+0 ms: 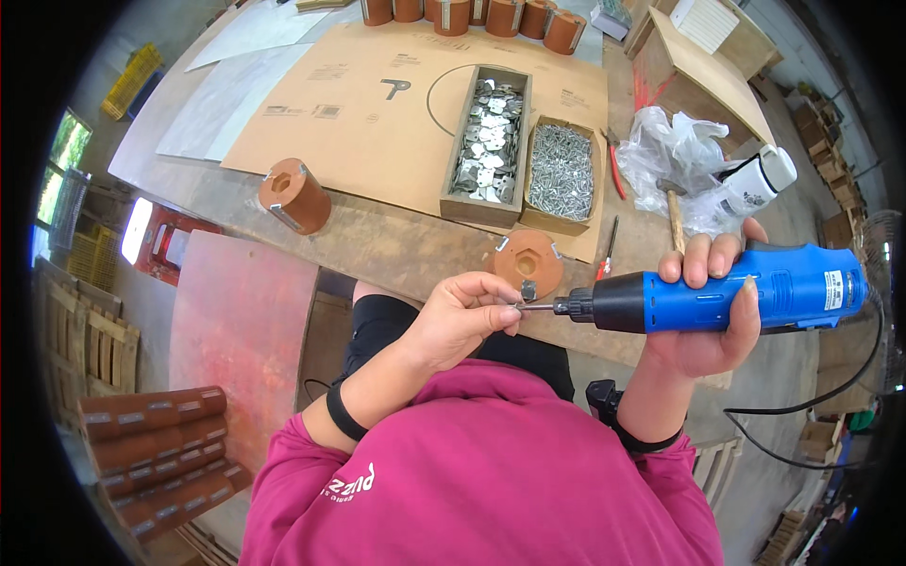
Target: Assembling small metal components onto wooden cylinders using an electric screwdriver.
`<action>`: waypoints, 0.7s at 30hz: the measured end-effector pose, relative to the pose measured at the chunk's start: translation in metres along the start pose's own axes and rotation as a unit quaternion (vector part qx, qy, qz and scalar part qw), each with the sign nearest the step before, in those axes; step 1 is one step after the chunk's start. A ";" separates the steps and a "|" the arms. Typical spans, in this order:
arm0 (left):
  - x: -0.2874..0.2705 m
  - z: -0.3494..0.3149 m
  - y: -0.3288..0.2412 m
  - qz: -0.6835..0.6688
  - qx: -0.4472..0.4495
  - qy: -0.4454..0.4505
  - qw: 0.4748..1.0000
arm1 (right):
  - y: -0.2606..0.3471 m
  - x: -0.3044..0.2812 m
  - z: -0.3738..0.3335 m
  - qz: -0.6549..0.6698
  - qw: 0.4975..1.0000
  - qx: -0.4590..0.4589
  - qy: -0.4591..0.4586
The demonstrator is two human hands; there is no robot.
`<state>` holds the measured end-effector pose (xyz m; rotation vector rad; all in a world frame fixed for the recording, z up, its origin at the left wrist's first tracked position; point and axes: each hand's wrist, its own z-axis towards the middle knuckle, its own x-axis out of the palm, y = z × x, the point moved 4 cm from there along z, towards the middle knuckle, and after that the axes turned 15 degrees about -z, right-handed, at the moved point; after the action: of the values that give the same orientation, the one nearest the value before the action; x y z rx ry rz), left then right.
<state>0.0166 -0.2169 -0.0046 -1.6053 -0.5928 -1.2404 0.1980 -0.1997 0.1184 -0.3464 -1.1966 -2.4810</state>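
Observation:
My right hand (713,283) is wrapped round a blue electric screwdriver (746,294), held level with its black chuck and thin bit (540,307) pointing left. At the bit's tip my left hand (462,319) is closed in a pinch; what lies between its fingertips is mostly hidden. A small dark metal plate (528,290) shows right beside those fingertips, just above the bit. Behind it, at the table's near edge, stands a reddish-brown cylindrical block (514,250) with a recessed hole in its top and small metal plates at its rim.
Farther off are a wooden box of metal plates (489,137) and a carton of screws (562,170). Another brown block (295,196) stands left, with several at the back. Red-handled pliers (615,165), a hammer (676,222), plastic bag (675,156) and white bottle (760,179) lie right. A power cable (802,411) hangs down.

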 end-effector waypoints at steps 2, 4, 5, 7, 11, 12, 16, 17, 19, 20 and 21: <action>0.001 0.000 0.001 -0.013 -0.004 0.004 1.000 | 0.001 0.003 -0.001 -0.009 1.000 -0.003 -0.001; 0.001 0.000 0.001 -0.010 -0.012 0.001 1.000 | 0.003 0.007 -0.001 -0.047 0.999 -0.014 -0.002; 0.001 0.000 0.002 -0.012 -0.011 0.000 1.000 | 0.003 0.007 -0.001 -0.048 0.999 -0.012 0.000; -0.001 -0.001 0.003 0.022 -0.015 -0.009 1.000 | 0.004 0.009 -0.001 -0.062 0.998 -0.021 0.013; 0.001 0.000 0.003 0.089 -0.011 -0.024 0.996 | 0.004 0.009 0.000 -0.046 0.998 -0.028 0.036; 0.003 0.001 0.002 0.172 0.014 -0.027 0.985 | 0.005 0.011 0.000 -0.050 0.998 -0.026 0.041; 0.018 0.008 -0.015 0.553 0.178 0.065 0.811 | 0.004 0.022 0.003 -0.093 0.995 -0.006 0.037; 0.019 0.011 -0.016 0.551 0.178 0.065 0.812 | 0.002 0.023 0.004 -0.095 0.995 -0.005 0.037; 0.029 0.012 -0.020 0.650 0.272 0.096 0.703 | -0.002 0.027 0.006 -0.131 0.991 0.001 0.034; 0.030 0.013 -0.019 0.649 0.273 0.096 0.704 | -0.005 0.029 0.007 -0.142 0.990 0.005 0.018; 0.030 0.013 -0.017 0.659 0.265 0.088 0.699 | -0.008 0.031 0.007 -0.143 0.990 0.005 0.018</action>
<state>0.0192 -0.2039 0.0293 -0.9346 0.3615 -0.0557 0.1669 -0.1963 0.1293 -0.1320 -1.3248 -2.7069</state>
